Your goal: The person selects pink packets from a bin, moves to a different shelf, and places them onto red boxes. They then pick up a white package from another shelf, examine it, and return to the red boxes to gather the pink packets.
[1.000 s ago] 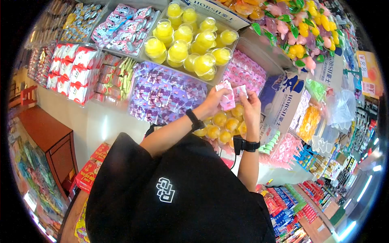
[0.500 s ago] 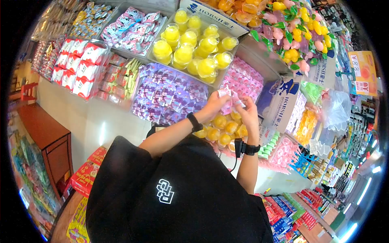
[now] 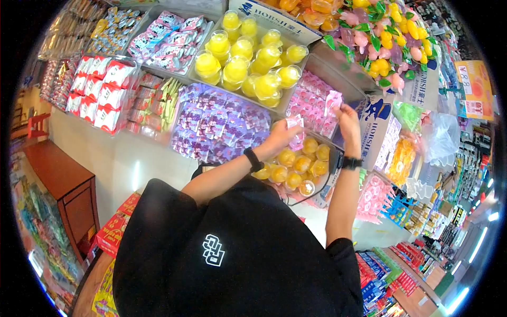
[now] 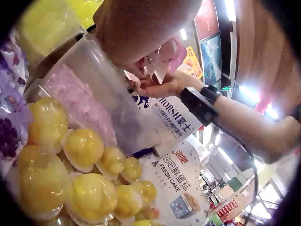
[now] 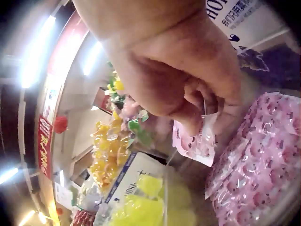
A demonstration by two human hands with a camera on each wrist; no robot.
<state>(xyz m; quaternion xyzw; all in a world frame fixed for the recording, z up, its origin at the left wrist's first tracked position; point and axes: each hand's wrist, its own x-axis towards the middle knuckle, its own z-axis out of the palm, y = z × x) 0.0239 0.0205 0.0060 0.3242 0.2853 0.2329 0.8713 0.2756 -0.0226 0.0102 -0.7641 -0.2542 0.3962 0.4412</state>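
My left hand (image 3: 280, 140) grips a pink printed packet (image 3: 297, 132) over the round yellow packs (image 3: 302, 164). Apart from it to the right, my right hand (image 3: 349, 126) pinches another small pink packet (image 3: 332, 100) at the bin of pink packets (image 3: 309, 95). In the right wrist view that packet (image 5: 193, 143) hangs from thumb and fingers, beside the rows of matching packets (image 5: 258, 155). The left wrist view has my left hand (image 4: 146, 33) at the top, partly covering the pink wrapping.
Purple packets (image 3: 222, 121) lie to the left, and lidded yellow cups (image 3: 235, 68) stand in a bin behind. A printed card panel (image 3: 377, 127) borders the right side. Fruit-shaped pieces with green leaves (image 3: 391, 42) pile up at the back right.
My hands, close together before, have parted. My right hand has moved right and up with a pink packet to the pink bin, while my left stays nearly in place.
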